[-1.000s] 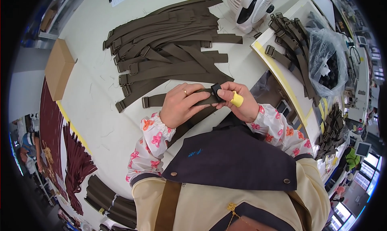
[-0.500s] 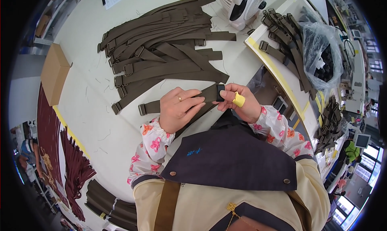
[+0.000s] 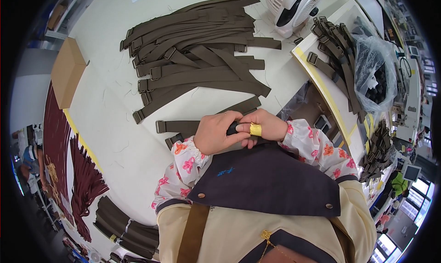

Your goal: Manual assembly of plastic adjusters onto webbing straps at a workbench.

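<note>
A dark olive webbing strap point(image 3: 177, 126) with a metal buckle at its left end runs under my left hand point(image 3: 216, 134). My left fingers are closed round the strap and a small black plastic piece point(image 3: 232, 128). My right hand point(image 3: 268, 123), yellow tape point(image 3: 255, 130) round its thumb, is pinched against the same piece from the right. The hands meet just above my dark apron point(image 3: 266, 180). Most of the black piece and the strap's other end are hidden by my fingers. Another strap point(image 3: 245, 105) lies just beyond my hands.
A heap of olive straps point(image 3: 197, 33) with buckles covers the table's middle. Behind it stands a white fan point(image 3: 294, 10). More straps point(image 3: 337, 56) and a clear bag point(image 3: 374, 74) of black pieces are at right. A cardboard box point(image 3: 69, 74) and maroon cords point(image 3: 82, 185) are at left.
My hands have come closer together and nearer my body. The right hand has moved left and down, and the black piece has moved with it, now mostly covered by fingers.
</note>
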Tool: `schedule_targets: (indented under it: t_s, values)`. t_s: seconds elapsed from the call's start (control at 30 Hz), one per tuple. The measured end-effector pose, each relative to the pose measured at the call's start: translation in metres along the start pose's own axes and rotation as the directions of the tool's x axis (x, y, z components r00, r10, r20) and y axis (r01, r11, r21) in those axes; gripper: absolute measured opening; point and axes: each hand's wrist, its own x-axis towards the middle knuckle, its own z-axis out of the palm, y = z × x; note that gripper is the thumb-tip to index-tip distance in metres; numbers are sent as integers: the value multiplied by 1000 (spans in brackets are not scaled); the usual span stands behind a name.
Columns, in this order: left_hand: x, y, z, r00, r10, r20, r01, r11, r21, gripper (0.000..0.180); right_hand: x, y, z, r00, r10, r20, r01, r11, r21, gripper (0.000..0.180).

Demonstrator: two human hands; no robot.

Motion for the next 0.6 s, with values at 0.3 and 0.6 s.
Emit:
schedule_targets:
  t_s: [0.3,0.6]
  values:
    - [-72,-50,-49,993,-37,-116,104,756,646,18,-9,27,-78,619,-769,162,156,-82,-984,22]
    - [-120,-61,-10,920,-376,-105,363,724,586,37,-23,64,-98,622,-783,6,150,112,-982,37]
